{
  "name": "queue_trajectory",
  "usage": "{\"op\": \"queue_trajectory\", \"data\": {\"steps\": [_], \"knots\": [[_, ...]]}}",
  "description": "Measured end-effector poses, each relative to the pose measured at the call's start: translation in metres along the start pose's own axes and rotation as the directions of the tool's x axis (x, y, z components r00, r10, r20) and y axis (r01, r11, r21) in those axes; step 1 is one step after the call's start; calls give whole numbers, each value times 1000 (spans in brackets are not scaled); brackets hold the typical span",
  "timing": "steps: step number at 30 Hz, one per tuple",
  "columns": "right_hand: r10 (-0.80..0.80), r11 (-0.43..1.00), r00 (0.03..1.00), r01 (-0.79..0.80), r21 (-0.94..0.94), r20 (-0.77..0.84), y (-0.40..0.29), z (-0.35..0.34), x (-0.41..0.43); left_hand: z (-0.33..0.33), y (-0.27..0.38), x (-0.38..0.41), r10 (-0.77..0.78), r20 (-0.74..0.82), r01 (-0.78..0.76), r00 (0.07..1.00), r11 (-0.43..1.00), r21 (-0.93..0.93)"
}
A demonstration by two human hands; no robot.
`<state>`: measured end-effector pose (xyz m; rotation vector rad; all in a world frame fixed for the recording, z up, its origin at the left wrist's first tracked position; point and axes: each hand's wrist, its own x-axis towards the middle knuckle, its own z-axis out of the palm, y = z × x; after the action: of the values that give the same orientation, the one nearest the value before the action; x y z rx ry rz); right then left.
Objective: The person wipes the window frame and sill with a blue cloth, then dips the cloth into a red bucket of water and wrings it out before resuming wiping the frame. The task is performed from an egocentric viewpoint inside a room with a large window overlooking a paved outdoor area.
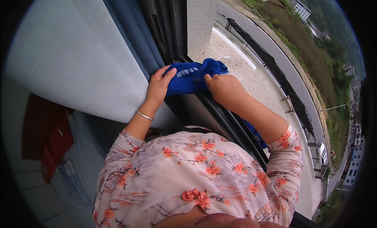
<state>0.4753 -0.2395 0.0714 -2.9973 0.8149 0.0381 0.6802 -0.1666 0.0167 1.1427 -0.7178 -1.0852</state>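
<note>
A blue cloth (188, 80) with white writing is stretched between my two hands above a black window frame (223, 116). My left hand (161, 82) grips its left end, thumb on top, beside the curtain. With fingers curled, my right hand (222, 85) holds the right part, where the cloth bunches up. A dark spot shows on the cloth near my right thumb. The cloth hides part of the frame's sill beneath it. Another piece of blue fabric (253, 132) shows behind my right forearm, on the outer side of the frame.
A pale curtain lining (88, 51) and blue curtain (132, 27) hang at left. Beyond the frame are a rough outer ledge (223, 51), a railing with black sheeting (265, 63) and a road (253, 30). Indoors at lower left lies red fabric (60, 142).
</note>
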Motion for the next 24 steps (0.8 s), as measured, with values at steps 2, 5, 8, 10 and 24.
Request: {"op": "queue_trajectory", "data": {"steps": [2,5,8,10,24], "knots": [[-32,998,999,34,-61,25,-10,13,18,1,-4,-7,146,71,-162,987,928,336],[-81,973,996,85,-217,23,-20,32,42,14,-1,-22,264,390,-447,882,731,516],[-126,936,991,132,-328,40,-30,23,56,3,-13,-24,365,310,-479,878,672,565],[-13,945,995,43,-323,94,-31,8,58,-6,-11,-26,332,277,-433,902,691,579],[-18,967,999,24,-255,28,-23,45,113,-11,-21,-11,325,201,-382,924,772,508]]}}
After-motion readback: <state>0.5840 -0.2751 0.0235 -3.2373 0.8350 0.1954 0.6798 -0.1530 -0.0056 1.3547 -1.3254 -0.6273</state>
